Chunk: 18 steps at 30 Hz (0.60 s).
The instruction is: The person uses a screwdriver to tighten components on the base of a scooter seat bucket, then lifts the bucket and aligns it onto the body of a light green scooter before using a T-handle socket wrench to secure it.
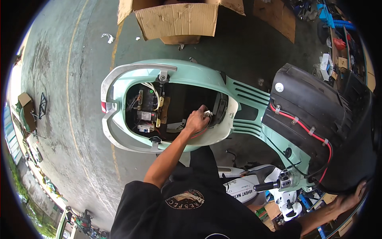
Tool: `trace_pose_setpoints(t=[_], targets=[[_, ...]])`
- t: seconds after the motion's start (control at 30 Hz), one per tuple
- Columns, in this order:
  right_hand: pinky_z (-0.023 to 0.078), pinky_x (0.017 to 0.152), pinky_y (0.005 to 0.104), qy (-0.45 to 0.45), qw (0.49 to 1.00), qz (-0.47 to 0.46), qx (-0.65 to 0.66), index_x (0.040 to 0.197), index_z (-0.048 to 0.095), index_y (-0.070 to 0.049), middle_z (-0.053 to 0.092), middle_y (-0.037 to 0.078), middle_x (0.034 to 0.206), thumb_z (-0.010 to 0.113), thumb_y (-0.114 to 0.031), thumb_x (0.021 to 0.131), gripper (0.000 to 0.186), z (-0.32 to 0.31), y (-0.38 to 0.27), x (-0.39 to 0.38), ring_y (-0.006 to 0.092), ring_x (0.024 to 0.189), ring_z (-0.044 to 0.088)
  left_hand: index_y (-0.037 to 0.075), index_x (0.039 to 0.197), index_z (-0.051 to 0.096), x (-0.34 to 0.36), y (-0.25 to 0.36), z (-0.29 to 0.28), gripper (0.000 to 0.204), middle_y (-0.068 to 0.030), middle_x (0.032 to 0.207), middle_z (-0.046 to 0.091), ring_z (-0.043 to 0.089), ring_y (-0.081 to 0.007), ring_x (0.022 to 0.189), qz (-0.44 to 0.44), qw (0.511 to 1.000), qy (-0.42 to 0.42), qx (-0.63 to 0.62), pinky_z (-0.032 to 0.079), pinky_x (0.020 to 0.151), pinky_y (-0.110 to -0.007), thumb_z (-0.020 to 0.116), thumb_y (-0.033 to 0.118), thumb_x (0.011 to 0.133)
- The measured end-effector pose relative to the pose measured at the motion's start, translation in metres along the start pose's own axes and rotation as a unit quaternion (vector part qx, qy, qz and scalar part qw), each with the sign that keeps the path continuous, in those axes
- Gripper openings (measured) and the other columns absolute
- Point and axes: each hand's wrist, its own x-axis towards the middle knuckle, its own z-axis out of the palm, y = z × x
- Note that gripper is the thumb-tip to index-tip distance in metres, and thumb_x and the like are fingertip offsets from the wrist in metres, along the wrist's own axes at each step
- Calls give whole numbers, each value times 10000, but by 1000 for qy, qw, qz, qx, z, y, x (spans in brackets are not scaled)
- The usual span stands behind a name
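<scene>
A mint-green scooter point(187, 73) stands below me with its under-seat opening exposed. My left hand point(196, 121) reaches into that opening, fingers closed on a small pale wire connector point(207, 114). Thin red and dark wires run beside the hand. To its left in the bay sit a labelled electrical module point(146, 116), a white connector block point(145, 128) and brass-coloured terminals point(160, 111). At the far right my right hand point(352, 197) grips the lower edge of a large black cover point(350, 159) at the scooter's front; its fingertips are partly hidden.
A red cable point(302, 125) is clipped along the black front panel point(306, 99). A grey metal rack point(109, 85) curves round the scooter's rear. An open cardboard box point(175, 22) stands beyond. Near my body are a handlebar grip point(266, 186) and a white scooter point(242, 189). Cluttered shelves point(342, 51) line the right.
</scene>
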Motion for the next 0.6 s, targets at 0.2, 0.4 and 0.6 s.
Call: trace_pose_setpoints(t=[0.2, 0.4, 0.6], targets=[[398, 996, 397, -64, 996, -39, 56, 1266, 491, 82, 521, 175, 1281, 664, -251, 871, 544, 11, -41, -42, 278, 1130, 520, 97, 1233, 448, -86, 64, 10, 329, -36, 897, 582, 578, -118, 794, 72, 859, -8, -506, 498, 690, -282, 543, 167, 925], [433, 882, 304, -127, 977, -110, 133, 1106, 610, 86, 651, 121, 1001, 693, -114, 838, 344, 3, -85, -123, 189, 930, 590, 91, 1235, 455, -122, 145, -15, 355, -91, 1134, 540, 484, -237, 1099, -28, 665, -107, -739, 421, 948, -443, 339, 318, 989], [459, 585, 276, -243, 932, -268, 35, 845, 654, 49, 638, 96, 696, 742, -77, 736, 187, -3, -148, -227, 203, 608, 604, 18, 1284, 444, -123, 86, -22, 474, -184, 1284, 489, 514, -357, 1144, -64, 547, -199, -811, 437, 966, -543, 225, 299, 972]])
